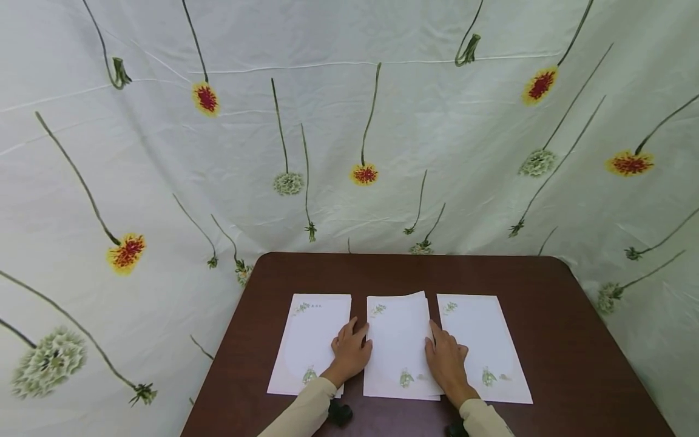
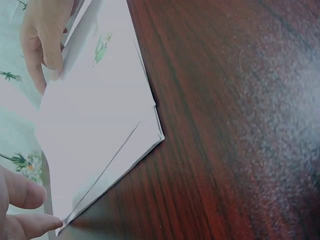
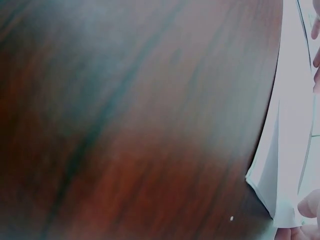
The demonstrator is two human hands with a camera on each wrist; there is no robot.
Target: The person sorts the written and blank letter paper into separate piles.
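Observation:
A stack of white paper sheets [image 1: 397, 346] with green plant prints lies in the middle of the brown table; its sheets do not line up exactly. At its left edge rests my left hand [image 1: 351, 349], which also lies partly over the right edge of the left paper [image 1: 308, 340]. My right hand [image 1: 446, 359] touches the stack's right edge, beside the right paper [image 1: 480, 340]. In the left wrist view, a left fingertip [image 2: 52, 223] meets a corner of the stack [image 2: 95, 125]. The right wrist view shows only part of the right hand [image 3: 305, 220], near the paper's end [image 3: 287, 205].
The dark brown wooden table [image 1: 568, 340] has rounded far corners. A pale cloth [image 1: 327, 121] printed with flowers hangs behind and around it. Dark objects [image 1: 341, 413] show by both wrists.

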